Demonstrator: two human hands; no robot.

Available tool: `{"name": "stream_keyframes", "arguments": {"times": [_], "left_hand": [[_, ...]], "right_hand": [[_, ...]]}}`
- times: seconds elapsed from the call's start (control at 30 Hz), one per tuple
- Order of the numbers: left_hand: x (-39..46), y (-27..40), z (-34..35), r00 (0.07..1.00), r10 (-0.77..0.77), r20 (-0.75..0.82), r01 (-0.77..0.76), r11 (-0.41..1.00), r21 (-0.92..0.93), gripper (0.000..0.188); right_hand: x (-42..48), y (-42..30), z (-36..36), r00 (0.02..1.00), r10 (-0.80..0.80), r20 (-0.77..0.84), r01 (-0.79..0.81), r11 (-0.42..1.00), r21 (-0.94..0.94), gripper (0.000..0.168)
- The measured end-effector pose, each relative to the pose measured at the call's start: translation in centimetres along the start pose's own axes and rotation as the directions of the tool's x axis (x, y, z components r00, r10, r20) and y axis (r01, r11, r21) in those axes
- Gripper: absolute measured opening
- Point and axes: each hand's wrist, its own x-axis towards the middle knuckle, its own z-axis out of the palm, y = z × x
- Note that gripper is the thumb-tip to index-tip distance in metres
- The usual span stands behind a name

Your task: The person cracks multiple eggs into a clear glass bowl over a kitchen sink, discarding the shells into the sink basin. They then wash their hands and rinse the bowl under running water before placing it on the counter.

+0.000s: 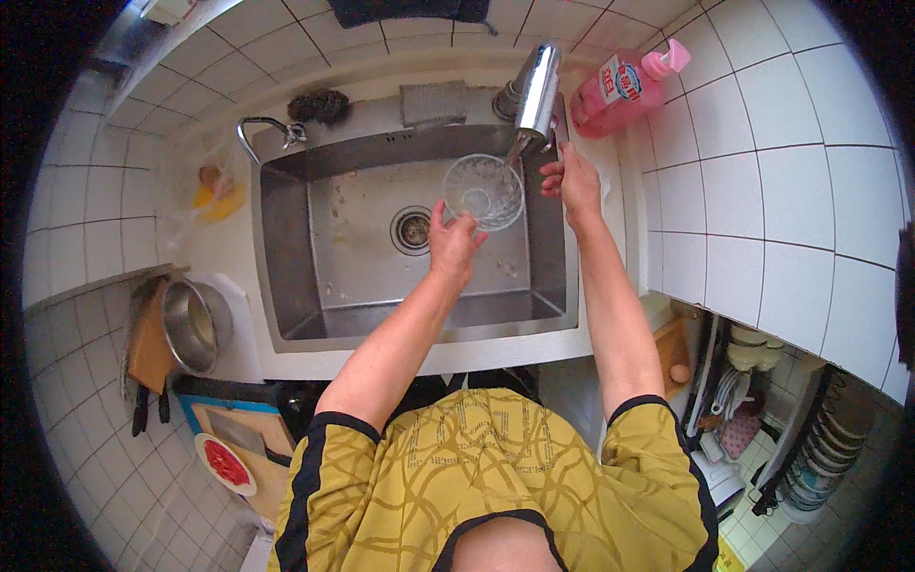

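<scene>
My left hand grips the near rim of a clear round bowl and holds it over the stainless steel sink, to the right of the drain. Water runs from the chrome faucet at the bowl's upper right edge. My right hand is beside the faucet's spout, over the sink's right rim, with its fingers partly curled. Nothing shows in that hand, and whether it touches the faucet handle cannot be told.
A pink soap pump bottle stands right of the faucet. Behind the sink lie a dark scrubber and a grey cloth; a small tap is nearby. At left are a metal pot, a cleaver and a plate of red food.
</scene>
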Motion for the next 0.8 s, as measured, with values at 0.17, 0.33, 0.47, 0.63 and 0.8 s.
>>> {"name": "stream_keyframes", "arguments": {"times": [0.17,0.33,0.47,0.63,0.8], "left_hand": [[-0.1,0.0,0.1,1.0,-0.016,-0.011,0.016,1.0,0.007,0.075],[-0.2,0.2,-0.1,1.0,-0.005,-0.012,0.005,1.0,0.02,0.076],[0.0,-0.1,-0.5,1.0,-0.029,-0.002,0.029,0.999,-0.024,0.075],[0.6,-0.4,-2.1,0.999,-0.025,0.045,0.031,0.988,-0.149,0.076],[1.3,-0.6,-4.9,0.999,0.025,0.048,-0.018,0.99,-0.139,0.073]], "right_hand": [[-0.4,-1.1,0.3,0.991,-0.113,0.069,0.123,0.978,-0.167,0.038],[0.5,-0.7,0.8,0.988,-0.124,0.089,0.14,0.971,-0.195,0.034],[0.7,-0.7,1.5,0.963,-0.225,0.149,0.254,0.943,-0.216,0.035],[-1.7,8.3,1.0,0.981,-0.091,0.172,0.18,0.762,-0.622,0.049],[-5.3,6.8,7.3,0.967,0.121,0.225,0.001,0.878,-0.478,0.045]]}}
